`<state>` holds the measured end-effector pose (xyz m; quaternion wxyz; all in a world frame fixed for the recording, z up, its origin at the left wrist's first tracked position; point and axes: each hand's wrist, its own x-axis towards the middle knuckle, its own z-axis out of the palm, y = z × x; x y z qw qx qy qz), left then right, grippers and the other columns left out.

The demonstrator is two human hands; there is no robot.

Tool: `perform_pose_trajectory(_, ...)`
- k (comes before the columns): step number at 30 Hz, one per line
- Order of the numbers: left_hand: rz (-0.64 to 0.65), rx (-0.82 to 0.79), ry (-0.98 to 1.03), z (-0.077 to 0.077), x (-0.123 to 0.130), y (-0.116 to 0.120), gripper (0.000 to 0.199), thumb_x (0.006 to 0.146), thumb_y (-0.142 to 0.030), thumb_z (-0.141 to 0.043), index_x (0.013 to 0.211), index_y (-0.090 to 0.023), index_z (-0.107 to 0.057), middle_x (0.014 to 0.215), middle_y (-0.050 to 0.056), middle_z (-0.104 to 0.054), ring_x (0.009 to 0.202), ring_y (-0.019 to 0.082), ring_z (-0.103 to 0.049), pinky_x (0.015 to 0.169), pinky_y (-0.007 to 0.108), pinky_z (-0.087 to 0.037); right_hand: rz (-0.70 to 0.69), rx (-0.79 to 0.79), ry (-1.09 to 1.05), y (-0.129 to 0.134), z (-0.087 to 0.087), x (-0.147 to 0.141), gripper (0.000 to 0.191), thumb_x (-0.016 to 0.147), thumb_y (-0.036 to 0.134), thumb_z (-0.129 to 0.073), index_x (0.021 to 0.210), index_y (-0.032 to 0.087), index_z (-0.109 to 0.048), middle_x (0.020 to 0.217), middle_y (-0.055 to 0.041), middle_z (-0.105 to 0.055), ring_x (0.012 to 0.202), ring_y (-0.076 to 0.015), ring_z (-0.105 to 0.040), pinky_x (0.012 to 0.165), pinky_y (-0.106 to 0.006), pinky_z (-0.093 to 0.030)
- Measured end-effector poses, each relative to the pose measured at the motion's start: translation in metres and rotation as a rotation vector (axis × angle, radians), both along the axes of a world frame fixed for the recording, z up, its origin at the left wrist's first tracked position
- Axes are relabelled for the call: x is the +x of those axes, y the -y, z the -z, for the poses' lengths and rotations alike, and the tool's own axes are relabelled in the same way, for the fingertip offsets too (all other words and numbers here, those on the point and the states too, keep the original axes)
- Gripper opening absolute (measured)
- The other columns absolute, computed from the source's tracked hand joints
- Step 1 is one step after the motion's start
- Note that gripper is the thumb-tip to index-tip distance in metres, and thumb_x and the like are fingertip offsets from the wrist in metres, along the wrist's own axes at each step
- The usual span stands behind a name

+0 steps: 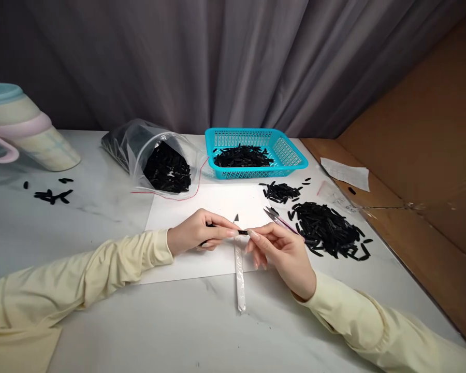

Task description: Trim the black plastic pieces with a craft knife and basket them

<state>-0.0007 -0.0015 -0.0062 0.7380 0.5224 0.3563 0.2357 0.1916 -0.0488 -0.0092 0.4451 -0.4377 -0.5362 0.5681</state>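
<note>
Beside black pieces (pixel 328 228), a bag (pixel 329 191) bears illegible writing (pixel 345 202).

The left hand (pixel 204 230) and right hand (pixel 285 248) grip one small black piece (pixel 243 232) between them, over a knife (pixel 239 274) lying partly on white paper (pixel 166 259). Behind, a blue basket (pixel 256 170) and an open clear bag (pixel 140 137) each contain similar pieces (pixel 243 156); a loose heap (pixel 330 228) lies rightward.

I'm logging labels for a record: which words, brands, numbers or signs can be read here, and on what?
No text can be read.
Small bag at right: dark marks, too blurred to read.
Slip behind it: any print is too faint to read.
</note>
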Motion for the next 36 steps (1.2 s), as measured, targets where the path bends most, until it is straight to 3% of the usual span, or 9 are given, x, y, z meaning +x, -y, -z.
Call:
perform_pose_trajectory(8, 0.023, -0.036, 0.040, -0.0017, -0.0016, -0.0003, 0.022, 0.071, -0.025, -0.067, 0.084, -0.006, -0.069, 0.035, -0.009, -0.035, 0.033, 0.002, -0.026, 0.035, 0.017, -0.019, -0.019, 0.116, 0.035, 0.0036, 0.0049, 0.0004, 0.013, 0.085, 0.028, -0.057, 0.079, 0.015, -0.058, 0.067, -0.0025, -0.066, 0.044, -0.0086, -0.055, 0.039, -0.021, -0.039)
perform_pose_trajectory(19, -0.014, -0.095, 0.079, 0.0010, -0.0031, -0.0034, 0.018, 0.073, -0.021, -0.066, 0.084, -0.009, -0.070, 0.035, -0.008, -0.036, 0.034, 0.002, -0.028, 0.035, 0.016, -0.019, -0.028, 0.205, 0.059, 0.0032, 0.0055, 0.0032, 0.017, 0.088, 0.023, -0.051, 0.101, 0.018, -0.061, 0.085, -0.0056, -0.070, 0.050, -0.0103, -0.060, 0.039, -0.022, -0.043)
perform_pose_trajectory(36, 0.000, -0.019, 0.033, -0.0029, -0.0029, -0.0018, 0.012, 0.072, -0.020, -0.066, 0.073, -0.009, -0.070, 0.034, -0.008, -0.037, 0.033, 0.002, -0.028, 0.034, 0.017, -0.019, -0.029, 0.242, 0.149, 0.0039, 0.0045, 0.0013, 0.012, 0.084, 0.019, -0.056, 0.093, 0.017, -0.064, 0.082, -0.0030, -0.071, 0.047, -0.0085, -0.060, 0.043, -0.021, -0.052)
